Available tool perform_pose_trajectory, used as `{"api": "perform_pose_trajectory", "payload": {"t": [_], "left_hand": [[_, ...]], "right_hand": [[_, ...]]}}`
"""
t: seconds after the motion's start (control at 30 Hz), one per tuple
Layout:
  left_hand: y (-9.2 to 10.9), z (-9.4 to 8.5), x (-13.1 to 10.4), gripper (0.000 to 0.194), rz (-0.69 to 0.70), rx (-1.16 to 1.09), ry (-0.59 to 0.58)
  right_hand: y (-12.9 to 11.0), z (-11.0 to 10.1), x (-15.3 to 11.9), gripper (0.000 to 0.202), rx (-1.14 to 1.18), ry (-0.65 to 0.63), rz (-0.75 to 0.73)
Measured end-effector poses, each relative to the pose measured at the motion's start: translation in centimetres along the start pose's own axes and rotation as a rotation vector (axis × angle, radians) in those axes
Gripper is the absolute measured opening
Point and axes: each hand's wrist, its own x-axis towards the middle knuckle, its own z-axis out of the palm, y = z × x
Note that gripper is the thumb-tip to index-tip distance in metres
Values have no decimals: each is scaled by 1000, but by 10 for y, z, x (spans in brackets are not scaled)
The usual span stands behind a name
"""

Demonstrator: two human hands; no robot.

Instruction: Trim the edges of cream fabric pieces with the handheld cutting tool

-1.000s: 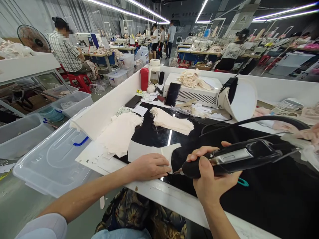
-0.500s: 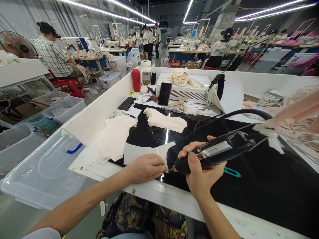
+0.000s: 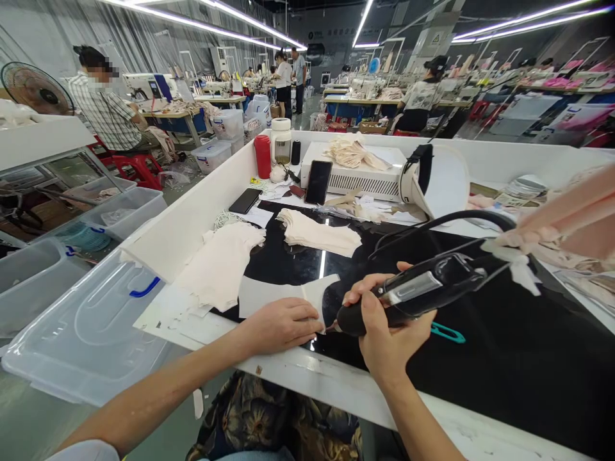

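My left hand [image 3: 286, 323] lies flat, fingers stretched out together, on the right part of a pale curved fabric piece [image 3: 269, 298] with a seam across it. Wrapped in the fingers of my right hand [image 3: 391, 333] is a black corded handheld power tool [image 3: 408, 291] with a metal plate on its side. Its narrow tip points left and meets the fabric's lower right edge, close to my left fingertips. A black glossy work surface [image 3: 504, 358] lies under the fabric. Whether the tip presses into the cloth is too small to tell.
Cream fabric stacks [image 3: 319, 232] lie beyond my hands, and a larger pile [image 3: 223, 262] sits at left. A teal plastic tool [image 3: 448, 333] rests right of my right hand. Farther back are a white vented box [image 3: 355, 173], a propped phone [image 3: 318, 182] and a red bottle [image 3: 262, 157].
Both hands, the tool and the fabric piece stay nearly in place. The tool's cable end and the pink cloth bundle at right have shifted slightly left.
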Motion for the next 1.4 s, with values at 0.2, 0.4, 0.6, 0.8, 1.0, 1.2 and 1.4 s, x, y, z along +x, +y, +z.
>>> {"api": "perform_pose_trajectory", "payload": {"t": [0.2, 0.4, 0.6, 0.8, 1.0, 1.2, 1.4], "left_hand": [[1, -1, 1, 22, 10, 23, 7], [0, 0, 1, 22, 3, 2, 4], [0, -1, -4, 27, -48, -3, 12], [3, -4, -7, 25, -51, -28, 59], [6, -6, -8, 24, -10, -47, -5], [9, -17, -9, 21, 36, -92, -80], [12, -33, -9, 21, 35, -95, -99]], "right_hand": [[-2, 1, 0, 51, 13, 12, 16], [-1, 4, -1, 51, 24, 9, 11], [-1, -1, -3, 52, -1, -25, 4], [-6, -5, -8, 55, 3, -5, 30], [-9, -9, -14, 55, -4, -12, 33], [-16, -11, -17, 52, -4, -32, 61], [-15, -24, 16, 53, -46, 121, -10]]}}
